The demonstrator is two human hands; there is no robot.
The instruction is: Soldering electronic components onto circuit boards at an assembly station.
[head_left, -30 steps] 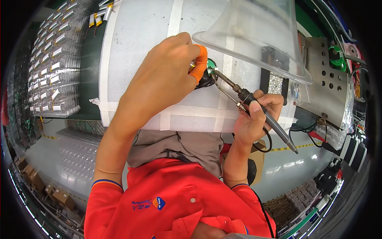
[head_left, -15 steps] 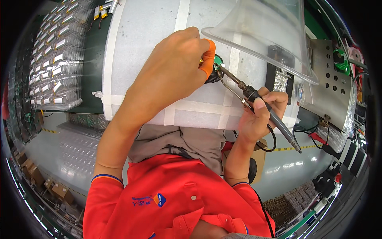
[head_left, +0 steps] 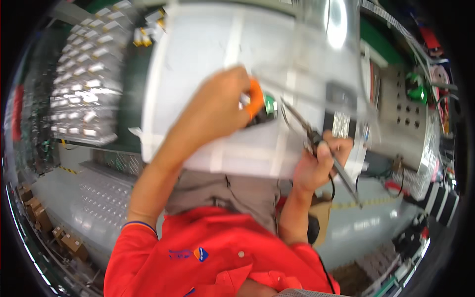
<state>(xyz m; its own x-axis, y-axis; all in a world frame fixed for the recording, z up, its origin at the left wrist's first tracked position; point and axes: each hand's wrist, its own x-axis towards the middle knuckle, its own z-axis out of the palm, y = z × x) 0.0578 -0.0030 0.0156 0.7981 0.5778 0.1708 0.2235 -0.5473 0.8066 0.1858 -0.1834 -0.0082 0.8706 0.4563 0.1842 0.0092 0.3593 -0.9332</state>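
My left hand (head_left: 217, 106), with orange finger cots on its fingertips, is closed in a pinch over the white work mat (head_left: 193, 49). A pale bit shows between its fingers, too blurred to name. Against those fingers lies a small green circuit board (head_left: 269, 105) with a black part (head_left: 262, 118) beside it, partly hidden by the hand. My right hand (head_left: 321, 161) grips a soldering iron (head_left: 312, 136) by its handle. A thin metal tube runs alongside the iron's shaft. The iron's tip points up and left, a short way right of the board and apart from it.
A clear plastic hood (head_left: 326, 54) stands at the far right of the mat. Beside it are a dark holder (head_left: 341, 99) and a perforated metal box (head_left: 403, 119). Trays of silvery cells (head_left: 89, 79) stack up on the left, with loose yellow-ended cells (head_left: 143, 37) nearby.
The soldering iron's tip has come away from the circuit board, toward the right. My left hand keeps its pinch beside the board. The whole view has shifted and blurred.
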